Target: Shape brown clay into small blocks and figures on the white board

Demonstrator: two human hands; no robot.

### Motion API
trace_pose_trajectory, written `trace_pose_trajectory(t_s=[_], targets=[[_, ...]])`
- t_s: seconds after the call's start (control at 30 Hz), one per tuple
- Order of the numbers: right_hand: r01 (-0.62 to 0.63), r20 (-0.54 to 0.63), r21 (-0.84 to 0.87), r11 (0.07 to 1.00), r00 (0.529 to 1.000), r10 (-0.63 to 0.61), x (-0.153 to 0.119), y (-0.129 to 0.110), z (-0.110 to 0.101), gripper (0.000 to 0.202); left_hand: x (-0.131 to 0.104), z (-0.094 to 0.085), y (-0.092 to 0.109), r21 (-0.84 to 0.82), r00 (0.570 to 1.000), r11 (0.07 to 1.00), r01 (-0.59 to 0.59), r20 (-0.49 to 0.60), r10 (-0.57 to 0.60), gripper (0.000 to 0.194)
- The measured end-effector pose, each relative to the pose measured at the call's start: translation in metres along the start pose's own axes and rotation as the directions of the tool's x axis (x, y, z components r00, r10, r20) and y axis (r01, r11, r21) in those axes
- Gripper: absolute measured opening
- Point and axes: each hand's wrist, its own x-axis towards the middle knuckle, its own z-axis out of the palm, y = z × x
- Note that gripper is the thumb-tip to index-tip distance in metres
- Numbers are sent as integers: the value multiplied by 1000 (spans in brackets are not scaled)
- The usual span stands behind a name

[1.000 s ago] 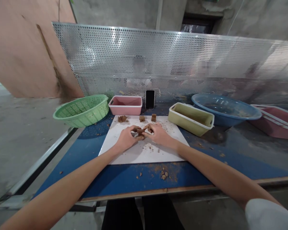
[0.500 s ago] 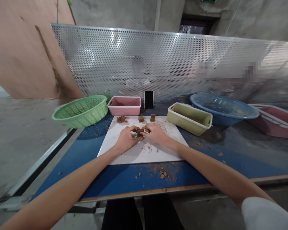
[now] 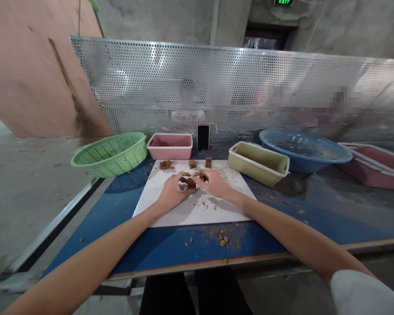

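Note:
A brown clay piece (image 3: 191, 183) is between my hands over the white board (image 3: 177, 215). My left hand (image 3: 173, 190) grips it from the left, thumb and fingers curved round it. From the right, my right hand (image 3: 213, 183) has its fingers closed at the clay's edge; the brown stuff under those fingers is partly hidden. Along the board's far edge lie a crumbly clay lump (image 3: 166, 165), a small clay block (image 3: 192, 164) and another small block (image 3: 208, 162). Crumbs are scattered on the board.
Behind the board are a pink bin (image 3: 170, 153) and an upright phone (image 3: 203, 138). A green basket (image 3: 114, 159) stands left; an olive bin (image 3: 256, 168), blue basin (image 3: 302, 159) and pink bins (image 3: 374, 173) stand right. Pebbles (image 3: 223, 240) lie near the front edge.
My right hand's fingertips have shifted slightly off the clay, showing more of it beside my left hand. The view has tilted up a little.

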Motion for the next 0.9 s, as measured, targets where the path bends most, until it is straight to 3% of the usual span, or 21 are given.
trace_pose_trajectory(t_s=[0.23,0.43,0.67,0.77,0.9], targets=[[80,-6,-122,989,997,-81,-2,8,4,20,-1,0,1,-18,1000,999,31,-2,-31,53],[-12,-31,-37,999,999,11,3,4,13,14,-1,0,3,-3,999,999,34,-1,-34,56],[-30,-13,-65,997,999,29,7,6,16,17,-1,0,4,-17,1000,1000,13,1,-13,53],[20,1,-106,994,1000,-20,1,9,7,26,0,1,2,4,1000,1000,4,-2,-4,52],[196,87,-277,941,980,-178,-8,18,-8,30,0,0,1,90,1000,996,-27,-8,27,52]])
